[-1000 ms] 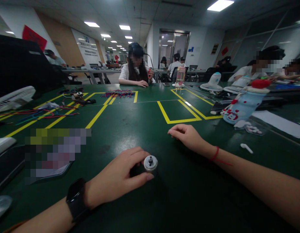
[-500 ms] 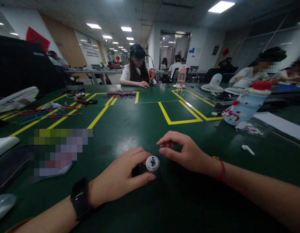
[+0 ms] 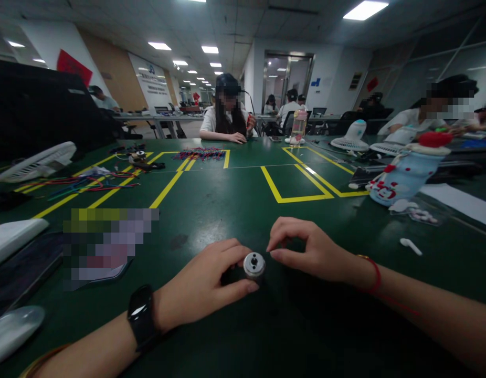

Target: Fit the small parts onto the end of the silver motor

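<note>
My left hand (image 3: 215, 275), with a black watch on its wrist, grips a small silver motor-like metal cylinder (image 3: 254, 266) between thumb and fingers. The cylinder stands upright, its round top showing a dark centre and small dark holes. Just to its right is my right hand (image 3: 302, 247), with a red string round the wrist. The thumb and index fingertip of that hand come together in a pinch, apart from the cylinder. Whatever lies between those fingertips is too small or hidden to make out.
The green table (image 3: 211, 210) carries yellow tape lines. Coloured wires (image 3: 89, 181) lie at the left, near a white mouse (image 3: 17, 333). A blue bottle (image 3: 408, 173), a white earbud (image 3: 411, 246) and small fans (image 3: 351, 137) are at the right. Across sits a person (image 3: 225, 115).
The small dark piece standing on the cylinder's top no longer shows there. My right hand has drawn slightly away to the right, its fingertips closer together. The view has shifted a little left.
</note>
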Demonstrator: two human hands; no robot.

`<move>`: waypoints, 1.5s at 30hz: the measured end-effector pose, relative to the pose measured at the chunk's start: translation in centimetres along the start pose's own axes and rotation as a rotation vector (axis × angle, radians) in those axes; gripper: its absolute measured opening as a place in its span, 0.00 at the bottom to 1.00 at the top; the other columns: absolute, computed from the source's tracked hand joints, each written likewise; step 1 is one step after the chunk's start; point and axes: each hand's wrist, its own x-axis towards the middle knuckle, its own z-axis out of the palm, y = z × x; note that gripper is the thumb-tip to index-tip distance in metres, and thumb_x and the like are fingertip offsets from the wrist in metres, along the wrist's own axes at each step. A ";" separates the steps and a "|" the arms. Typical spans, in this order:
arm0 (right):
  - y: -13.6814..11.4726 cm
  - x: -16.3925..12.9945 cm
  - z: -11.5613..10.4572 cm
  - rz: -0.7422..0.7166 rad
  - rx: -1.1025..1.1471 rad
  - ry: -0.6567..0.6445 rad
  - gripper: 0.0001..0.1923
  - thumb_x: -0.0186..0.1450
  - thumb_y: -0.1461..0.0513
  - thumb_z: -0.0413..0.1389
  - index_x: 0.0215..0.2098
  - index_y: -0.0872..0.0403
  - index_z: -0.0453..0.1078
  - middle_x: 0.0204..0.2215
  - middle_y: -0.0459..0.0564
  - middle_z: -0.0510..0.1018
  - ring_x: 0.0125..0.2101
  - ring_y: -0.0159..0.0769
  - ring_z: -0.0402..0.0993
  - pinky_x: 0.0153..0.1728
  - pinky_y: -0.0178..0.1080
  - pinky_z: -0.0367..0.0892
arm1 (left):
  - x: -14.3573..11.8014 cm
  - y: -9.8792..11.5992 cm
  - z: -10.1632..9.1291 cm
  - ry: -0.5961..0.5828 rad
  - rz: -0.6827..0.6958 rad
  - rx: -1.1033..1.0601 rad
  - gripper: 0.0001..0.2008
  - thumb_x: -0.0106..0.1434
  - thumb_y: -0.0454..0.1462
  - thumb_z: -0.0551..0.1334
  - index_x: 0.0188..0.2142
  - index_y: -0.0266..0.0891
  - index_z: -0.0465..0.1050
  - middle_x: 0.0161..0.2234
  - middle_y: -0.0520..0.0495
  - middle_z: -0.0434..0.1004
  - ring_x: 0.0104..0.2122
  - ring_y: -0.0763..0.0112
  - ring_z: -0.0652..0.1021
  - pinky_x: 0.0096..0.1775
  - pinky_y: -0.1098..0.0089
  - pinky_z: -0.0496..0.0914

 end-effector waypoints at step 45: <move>0.2 0.9 -0.4 0.032 -0.143 -0.083 0.06 0.63 0.61 0.58 0.37 0.55 0.74 0.33 0.48 0.75 0.33 0.32 0.70 0.34 0.35 0.64 | -0.3 0.2 -0.5 -0.044 -0.017 0.220 0.10 0.64 0.42 0.60 0.41 0.40 0.67 0.40 0.45 0.70 0.39 0.60 0.70 0.42 0.59 0.66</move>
